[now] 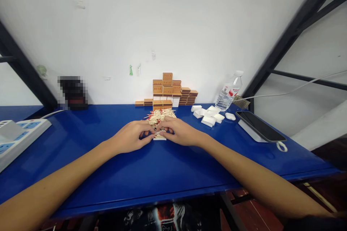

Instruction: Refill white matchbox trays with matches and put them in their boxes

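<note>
A small white matchbox tray (pixel 159 138) lies on the blue table, with matchsticks in it. My left hand (pixel 135 136) is closed at its left side, thumb and fingertips against the tray. From the right, my right hand (pixel 182 132) curls over it, thumb at the tray's edge and fingers bent over the matches. The fingertips partly hide the tray's contents. Just behind my hands spreads a heap of loose red-tipped matches (pixel 160 116). Beyond the heap, brown matchboxes (pixel 167 89) stand stacked against the wall, with some white trays among them.
Several white trays (pixel 208 115) lie piled at the right, near a water bottle (pixel 230 92) and a white earbud case (pixel 230 116). A phone (pixel 260 125) rests on a white box farther right. A power strip (pixel 24 135) occupies the left end of the table.
</note>
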A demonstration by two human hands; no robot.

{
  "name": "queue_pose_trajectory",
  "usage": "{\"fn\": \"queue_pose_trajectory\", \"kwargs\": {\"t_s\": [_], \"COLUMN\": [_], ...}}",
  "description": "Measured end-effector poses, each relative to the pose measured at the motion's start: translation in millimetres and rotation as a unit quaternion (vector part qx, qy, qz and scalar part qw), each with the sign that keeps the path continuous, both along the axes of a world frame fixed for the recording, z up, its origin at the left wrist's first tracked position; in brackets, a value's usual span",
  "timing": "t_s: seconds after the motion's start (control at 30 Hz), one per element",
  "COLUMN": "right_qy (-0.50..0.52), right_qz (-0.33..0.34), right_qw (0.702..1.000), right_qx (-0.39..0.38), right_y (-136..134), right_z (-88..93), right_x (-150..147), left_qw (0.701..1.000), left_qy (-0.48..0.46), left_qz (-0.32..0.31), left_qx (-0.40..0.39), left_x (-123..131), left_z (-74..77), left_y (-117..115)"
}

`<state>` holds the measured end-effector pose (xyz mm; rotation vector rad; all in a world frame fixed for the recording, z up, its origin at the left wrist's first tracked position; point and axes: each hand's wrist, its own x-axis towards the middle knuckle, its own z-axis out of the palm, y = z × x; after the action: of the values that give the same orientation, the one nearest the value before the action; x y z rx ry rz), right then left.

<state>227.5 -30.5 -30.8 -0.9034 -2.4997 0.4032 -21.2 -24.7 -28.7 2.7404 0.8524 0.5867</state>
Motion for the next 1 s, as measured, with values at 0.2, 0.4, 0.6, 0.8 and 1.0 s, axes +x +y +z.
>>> {"fn": "queue_pose_trajectory", "kwargs": {"t_s": [0.2,0.4,0.6,0.8,1.0], "right_qy": [-0.029,-0.045,-0.040,-0.023,-0.031], "right_qz": [-0.020,-0.019,0.008,0.005,0.003], "right_qw": [0.999,0.998,0.998,0.999,0.999], "right_qx": [-0.014,-0.033,-0.040,-0.039,-0.036], "right_y": [3.7,4.6,2.3,2.3,0.6], "right_z": [-4.6,-1.6,1.9,3.6,9.8], "right_x": [-11.3,-9.2,-7.6,-5.9,-3.2], "left_qw": [1.000,0.999,0.999,0.998,0.999], "left_qy": [-0.014,-0.026,-0.041,-0.051,-0.007], "left_qz": [-0.006,0.003,0.012,0.008,0.031], "left_qx": [-0.010,-0.031,-0.026,-0.028,0.024], "left_x": [2.8,3.6,5.6,8.3,7.2], "left_z": [-2.2,-4.5,-3.9,-4.2,-3.1], "left_y": [0.6,1.5,1.5,-3.6,-7.6]}}
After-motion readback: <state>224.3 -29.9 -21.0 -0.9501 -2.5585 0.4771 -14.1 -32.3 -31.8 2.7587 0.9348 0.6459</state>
